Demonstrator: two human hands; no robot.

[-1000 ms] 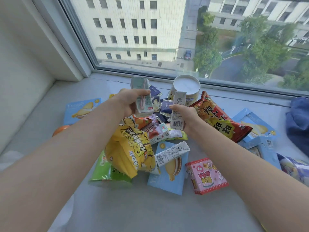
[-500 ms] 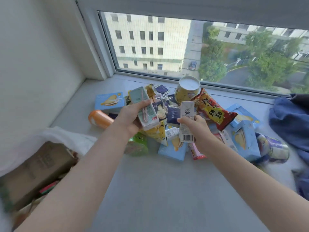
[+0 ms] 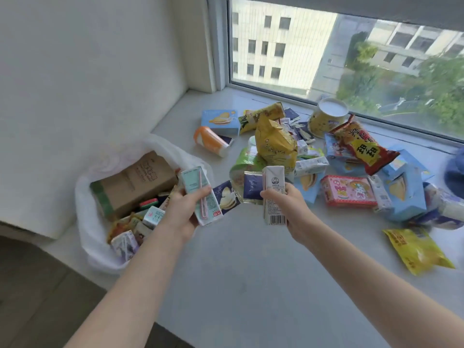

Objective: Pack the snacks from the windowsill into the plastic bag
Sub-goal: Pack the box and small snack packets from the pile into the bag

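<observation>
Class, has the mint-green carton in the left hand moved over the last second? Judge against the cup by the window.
Yes. The mint-green carton, gripped by the left hand, has come away from the cup toward the plastic bag.

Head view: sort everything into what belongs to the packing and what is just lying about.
For the job: left hand gripping green carton; right hand gripping white carton; plastic bag; snack pile on windowsill.

Lying about: blue cloth at the right edge.
</observation>
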